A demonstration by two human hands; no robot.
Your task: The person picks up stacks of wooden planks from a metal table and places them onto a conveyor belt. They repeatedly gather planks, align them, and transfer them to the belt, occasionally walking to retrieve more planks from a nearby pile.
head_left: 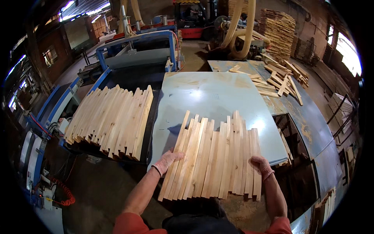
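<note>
A row of pale wooden strips (212, 160) lies side by side at the near edge of a light grey-blue tabletop (210, 91). Their near ends jut out past that edge, and their far ends are uneven. My left hand (168, 160), in a pinkish work glove, presses against the leftmost strip. At the other end my right hand (261, 164), gloved alike, is closed against the rightmost strip. Between them the two hands squeeze the row together. To the left, a second row of wooden strips (111, 119) rests on a black conveyor belt (136, 78).
A blue-framed machine (136, 41) spans the belt's far end. Loose wood offcuts (278, 80) lie heaped on the metal tables (307, 117) at right. Behind them stand tall stacks of boards (278, 33) and thick dust hoses (247, 37). A red forklift (193, 31) is at the back.
</note>
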